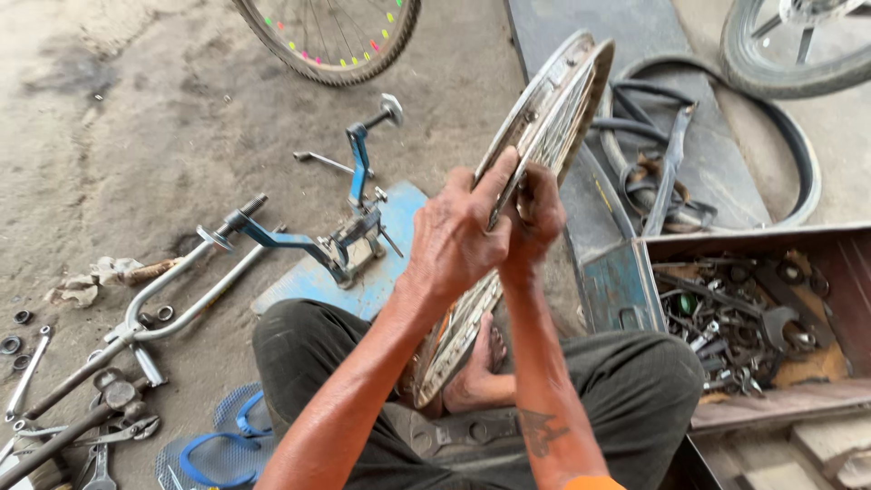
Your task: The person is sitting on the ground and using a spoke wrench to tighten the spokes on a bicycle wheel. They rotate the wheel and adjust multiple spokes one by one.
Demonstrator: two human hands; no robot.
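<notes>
Gripping the bare spoked wheel rim (544, 118) at its near edge, the fingers of the left hand (458, 238) are curled and pressed together over the rim's outer wall, thumb laid up along the metal. The right hand (535, 216) sits just behind it, fingers bunched and folded in toward the spokes; whether they pinch a spoke or a small tool cannot be told, the left hand hides that.

Rim stands tilted on edge, lower part wedged between the person's knees, resting by the bare foot (481, 363). Upper part leans away over the grey slab (635, 36).

Judgement on doing this well: keep the rim braced low between the legs so it cannot roll; let the left hand only steady, and let the right do the fine work. Hold close to the working point, as now. Watch spoke ends and rim edge against bare skin.

Around: blue stand (349, 240) on a blue plate just left of the knee, bent chrome tube (172, 299) and wrenches (100, 454) further left, blue sandal (218, 445) by the thigh. To the right, an open metal box of tools (753, 318); beyond it, loose black inner tubes (662, 154). Bicycle wheel with coloured spoke beads (331, 36) at top, well apart.
</notes>
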